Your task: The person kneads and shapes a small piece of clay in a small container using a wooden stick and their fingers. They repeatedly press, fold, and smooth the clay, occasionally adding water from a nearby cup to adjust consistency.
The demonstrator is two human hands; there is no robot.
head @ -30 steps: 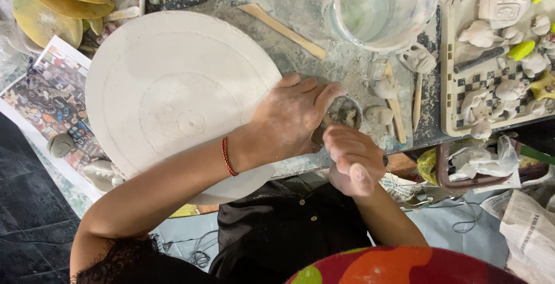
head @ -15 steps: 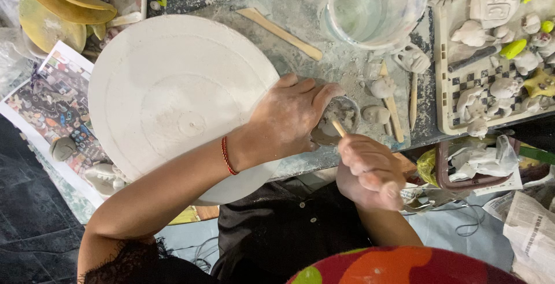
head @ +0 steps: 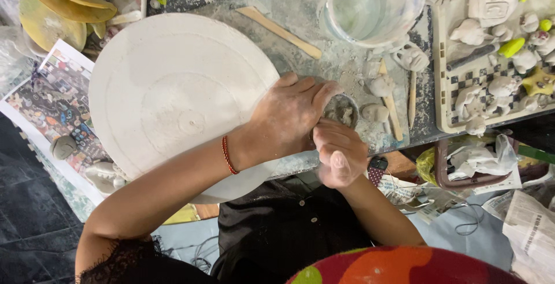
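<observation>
1. A small clay bowl (head: 341, 110) is seen near the front edge of the table (head: 312, 24), just right of the big white disc (head: 173, 93).
2. Little room is left around the bowl: clay lumps (head: 376, 112) and wooden sticks (head: 393, 108) lie close on its right, and a glass jar (head: 373, 6) stands behind it.
3. Much of the bowl is hidden by both hands, so its full shape cannot be made out.
4. The left hand (head: 286, 119) is curled over the bowl's left side and holds it. The arm is stretched across the disc.
5. The right hand (head: 341, 154) is closed in a loose fist at the bowl's front edge. What is held inside it cannot be told.
</observation>
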